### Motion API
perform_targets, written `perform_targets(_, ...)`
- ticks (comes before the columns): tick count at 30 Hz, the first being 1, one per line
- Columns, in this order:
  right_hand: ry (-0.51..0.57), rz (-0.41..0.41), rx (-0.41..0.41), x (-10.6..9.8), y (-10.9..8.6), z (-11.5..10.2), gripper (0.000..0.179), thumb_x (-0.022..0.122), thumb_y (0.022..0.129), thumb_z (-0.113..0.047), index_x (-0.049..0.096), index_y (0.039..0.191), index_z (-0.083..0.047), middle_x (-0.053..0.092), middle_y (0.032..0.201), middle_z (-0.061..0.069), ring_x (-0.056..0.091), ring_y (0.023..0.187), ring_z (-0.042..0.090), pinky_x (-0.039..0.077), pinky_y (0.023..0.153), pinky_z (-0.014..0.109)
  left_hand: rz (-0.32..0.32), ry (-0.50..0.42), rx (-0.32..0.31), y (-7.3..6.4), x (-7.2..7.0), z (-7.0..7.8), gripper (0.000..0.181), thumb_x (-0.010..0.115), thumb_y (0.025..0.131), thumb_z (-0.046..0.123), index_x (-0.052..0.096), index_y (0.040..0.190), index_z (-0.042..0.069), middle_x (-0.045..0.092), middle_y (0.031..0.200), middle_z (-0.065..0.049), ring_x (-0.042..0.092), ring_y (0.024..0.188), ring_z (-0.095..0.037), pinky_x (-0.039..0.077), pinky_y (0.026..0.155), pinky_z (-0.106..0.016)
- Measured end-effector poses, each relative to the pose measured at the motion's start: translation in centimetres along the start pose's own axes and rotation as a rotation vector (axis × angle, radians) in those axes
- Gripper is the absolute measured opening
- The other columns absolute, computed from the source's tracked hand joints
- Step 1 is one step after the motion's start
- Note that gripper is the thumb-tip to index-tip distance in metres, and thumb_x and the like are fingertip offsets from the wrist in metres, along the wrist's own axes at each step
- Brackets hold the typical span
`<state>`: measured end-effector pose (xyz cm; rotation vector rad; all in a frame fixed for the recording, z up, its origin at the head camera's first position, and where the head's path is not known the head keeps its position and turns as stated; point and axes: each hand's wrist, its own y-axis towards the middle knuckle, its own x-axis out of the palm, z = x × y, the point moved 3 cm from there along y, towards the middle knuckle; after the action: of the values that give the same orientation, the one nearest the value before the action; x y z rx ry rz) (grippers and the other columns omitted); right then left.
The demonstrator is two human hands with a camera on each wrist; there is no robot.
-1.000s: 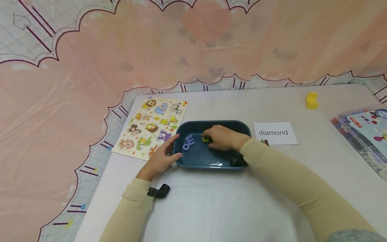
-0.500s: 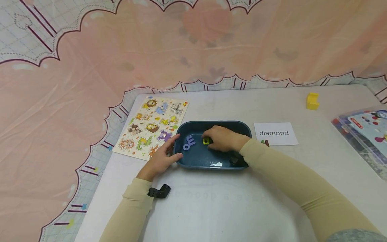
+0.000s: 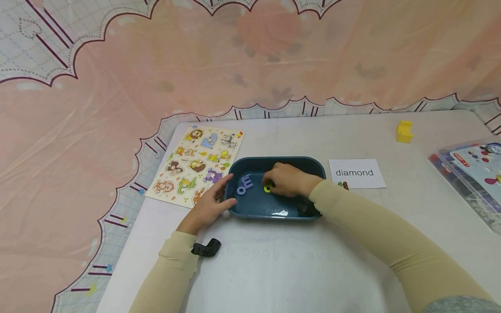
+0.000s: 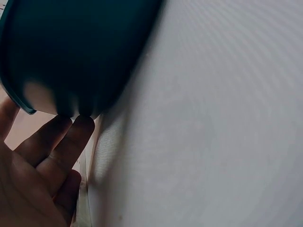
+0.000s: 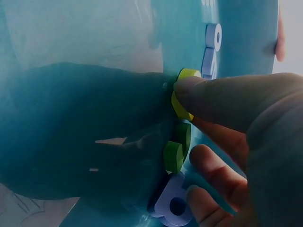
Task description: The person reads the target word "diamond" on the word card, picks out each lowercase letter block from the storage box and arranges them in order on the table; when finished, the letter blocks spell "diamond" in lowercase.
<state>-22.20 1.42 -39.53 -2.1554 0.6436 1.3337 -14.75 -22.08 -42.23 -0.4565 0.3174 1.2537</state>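
A dark teal tray point(image 3: 250, 212) stands on the white table. My left hand point(image 3: 207, 206) rests against its left end, the fingers fairly straight; in the left wrist view the fingertips point(image 4: 84, 124) touch the outer wall. Inside the tray, my right hand point(image 3: 289, 179) pinches a yellow toy letter point(image 5: 182, 106) with thumb and finger, close to the tray floor. Two purple letters, an o point(image 3: 241, 190) and an m point(image 3: 247, 181), lie left of it. A green letter point(image 5: 174, 156) and another purple letter point(image 5: 173, 203) sit under the right hand, hidden from the head view.
A sticker sheet with animals point(image 3: 188, 169) lies behind the left hand. Right of the tray is a white card point(image 3: 356, 174) reading "diamond". Farther right are a yellow chair-shaped block point(image 3: 404, 131) and a clear plastic case point(image 3: 469, 174).
My right hand has shifted the yellow letter slightly toward the near side of the tray, and more of its ring shows. The left hand has stayed at the tray's end.
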Motion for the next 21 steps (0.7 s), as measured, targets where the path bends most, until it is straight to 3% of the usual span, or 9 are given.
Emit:
perform_targets(7,0.013,0.036,-0.017,-0.5,-0.1,0.0,0.025,0.068,0.096,-0.016,0.072,0.120,-0.011,0.066,0.114,0.005,0.054,0.112,0.024,0.046,0.100,0.041,-0.010,-0.006,0.004,0.1,0.1,-0.1,0.074,0.071,0.095,0.026,0.032,0.158,0.022,0.033,0.159,-0.017,0.033,0.143,-0.037,0.025,0.116,-0.054)
perform_targets(21,0.044,0.138,-0.021,-4.6,-2.6,-0.9,0.023,0.069,0.095,-0.016,0.074,0.117,-0.011,0.067,0.111,0.004,0.056,0.106,0.022,0.048,0.096,0.038,-0.005,0.012,-0.006,0.1,0.0,0.0,0.075,0.071,0.095,0.026,0.031,0.158,0.022,0.033,0.158,-0.018,0.032,0.144,-0.038,0.024,0.116,-0.055)
